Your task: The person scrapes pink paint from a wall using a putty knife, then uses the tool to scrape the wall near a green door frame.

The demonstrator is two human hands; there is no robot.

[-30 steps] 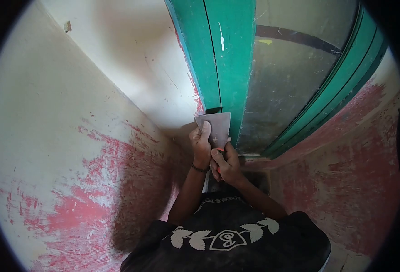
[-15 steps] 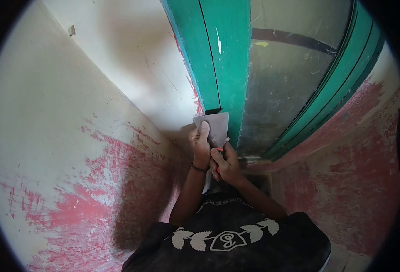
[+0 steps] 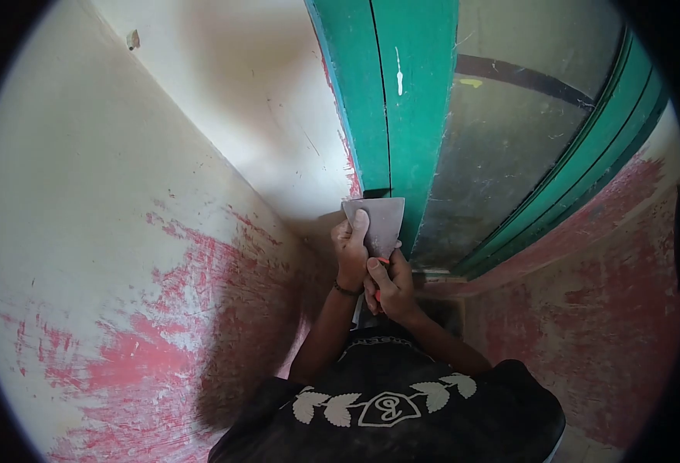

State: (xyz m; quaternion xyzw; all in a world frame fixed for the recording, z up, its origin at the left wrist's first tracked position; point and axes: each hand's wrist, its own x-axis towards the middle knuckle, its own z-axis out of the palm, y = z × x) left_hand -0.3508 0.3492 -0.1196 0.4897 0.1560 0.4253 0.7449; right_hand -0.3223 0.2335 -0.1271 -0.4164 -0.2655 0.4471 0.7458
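A wide grey metal scraper blade [image 3: 384, 224], with an orange-red handle [image 3: 381, 294] mostly hidden by fingers, is held upright in front of my body. My left hand [image 3: 350, 245] grips the blade from its left side, thumb flat on the face. Lower down and to the right, my right hand [image 3: 392, 285] is closed around the handle. The blade's top edge appears just below a small dark piece on the green door frame [image 3: 417, 92]; whether they touch cannot be told.
Patchy red and white wall [image 3: 147, 355] lies to the left. A pale wall [image 3: 239, 100] stands ahead beside the frame. A dusty glass pane [image 3: 509, 147] is at upper right, and a worn red wall [image 3: 587, 347] at lower right.
The view has shifted, so the door frame and walls appear further right. Both hands and the scraper also appear slightly right and lower, with the same grip.
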